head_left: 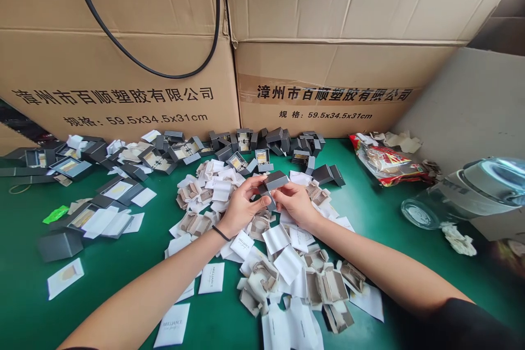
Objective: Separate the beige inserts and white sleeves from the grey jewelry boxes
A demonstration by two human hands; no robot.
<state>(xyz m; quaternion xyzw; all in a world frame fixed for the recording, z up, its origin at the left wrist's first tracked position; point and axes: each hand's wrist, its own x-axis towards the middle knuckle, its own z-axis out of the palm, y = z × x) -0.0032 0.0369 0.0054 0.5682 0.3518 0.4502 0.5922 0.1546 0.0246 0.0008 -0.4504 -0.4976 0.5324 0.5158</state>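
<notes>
Both my hands meet over the middle of a green table (123, 262). My left hand (241, 205) and my right hand (296, 203) together grip a small dark grey jewellery box (274, 180), fingers curled round its sides. A black band circles my left wrist. Beneath the hands lies a heap of white cards and beige inserts (283, 273). More grey boxes (262, 145), some open, lie in a row behind the hands.
Two large printed cardboard cartons (320, 65) wall off the back, with a black cable (176, 71) hanging over the left one. Open grey boxes (86, 213) sit at the left. A red snack packet (385, 164) and a clear jug on its side (463, 191) lie at the right.
</notes>
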